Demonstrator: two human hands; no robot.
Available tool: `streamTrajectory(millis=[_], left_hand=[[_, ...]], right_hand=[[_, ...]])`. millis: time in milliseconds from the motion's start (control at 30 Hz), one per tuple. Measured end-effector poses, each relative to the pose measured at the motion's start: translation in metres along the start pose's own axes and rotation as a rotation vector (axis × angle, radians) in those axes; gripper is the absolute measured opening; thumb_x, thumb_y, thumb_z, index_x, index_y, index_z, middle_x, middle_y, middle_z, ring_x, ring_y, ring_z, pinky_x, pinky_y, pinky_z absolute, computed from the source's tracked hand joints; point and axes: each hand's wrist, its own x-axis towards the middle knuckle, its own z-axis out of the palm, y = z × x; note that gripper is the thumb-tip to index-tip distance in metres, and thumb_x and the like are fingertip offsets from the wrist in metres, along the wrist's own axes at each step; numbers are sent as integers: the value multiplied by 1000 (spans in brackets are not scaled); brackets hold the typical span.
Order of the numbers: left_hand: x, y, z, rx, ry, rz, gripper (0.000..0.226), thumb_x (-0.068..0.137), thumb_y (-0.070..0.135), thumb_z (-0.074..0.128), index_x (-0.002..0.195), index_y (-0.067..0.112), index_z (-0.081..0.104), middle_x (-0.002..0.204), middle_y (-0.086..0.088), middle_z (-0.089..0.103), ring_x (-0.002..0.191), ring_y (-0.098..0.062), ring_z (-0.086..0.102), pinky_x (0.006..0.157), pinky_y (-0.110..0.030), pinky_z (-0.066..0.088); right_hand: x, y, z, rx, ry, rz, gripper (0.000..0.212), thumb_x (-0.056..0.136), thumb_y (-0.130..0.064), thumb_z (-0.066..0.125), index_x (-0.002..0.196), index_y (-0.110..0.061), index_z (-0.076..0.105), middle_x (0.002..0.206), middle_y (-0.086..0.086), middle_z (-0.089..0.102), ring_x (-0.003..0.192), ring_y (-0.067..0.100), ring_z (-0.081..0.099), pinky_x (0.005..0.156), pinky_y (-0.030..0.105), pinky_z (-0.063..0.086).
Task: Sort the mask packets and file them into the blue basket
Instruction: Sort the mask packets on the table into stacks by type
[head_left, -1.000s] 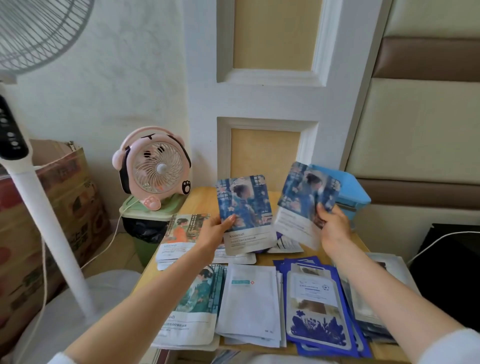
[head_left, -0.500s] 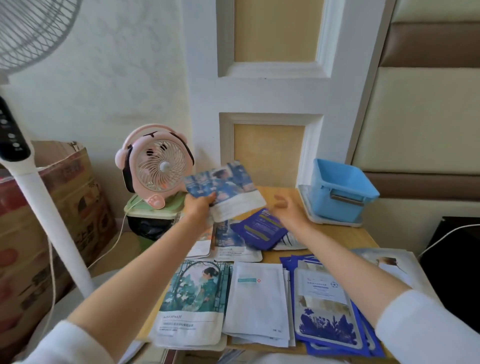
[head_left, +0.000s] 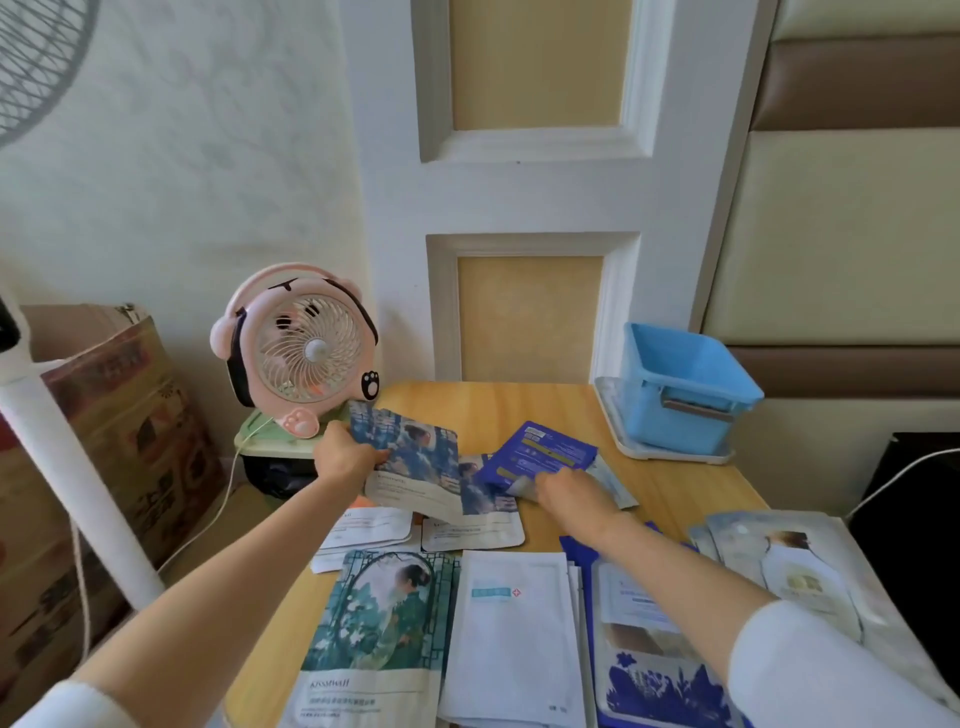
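My left hand (head_left: 345, 460) grips blue picture mask packets (head_left: 410, 462) by their left edge, tilted low over the wooden table (head_left: 530, 410). My right hand (head_left: 569, 493) holds a dark blue mask packet (head_left: 540, 452) at its near edge, lifted a little off the table. Under it lies a pale packet (head_left: 615, 486). The blue basket (head_left: 680, 384) stands on a white tray (head_left: 675, 457) at the table's back right; I see nothing inside it. Near me lie piles of packets: teal picture ones (head_left: 379, 623), white ones (head_left: 514, 634), dark blue floral ones (head_left: 654, 680) and pale ones (head_left: 784, 566).
A pink desk fan (head_left: 301, 348) sits on a green-lidded bin (head_left: 270, 447) left of the table. A white standing fan pole (head_left: 78, 483) and a cardboard box (head_left: 93, 426) are further left. A dark object with a white cable (head_left: 914, 499) is at the right.
Both hands dropped from holding up one blue picture packet each. The left hand moved its packets down and left; the right hand released its packet and took hold of the dark blue packet.
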Motion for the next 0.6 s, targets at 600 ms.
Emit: streamTrajectory(millis=[600], left_hand=[[-40,12,91,535,-313,520,26,88,9,55,114,5,53,122,-14,52,113,-27,47,93,-28,39]], right_hand=[[-27,42,-2,824,80,296,21,90,-12,56,74,-5,68,75,7,65,67,12,52,63,26,41]])
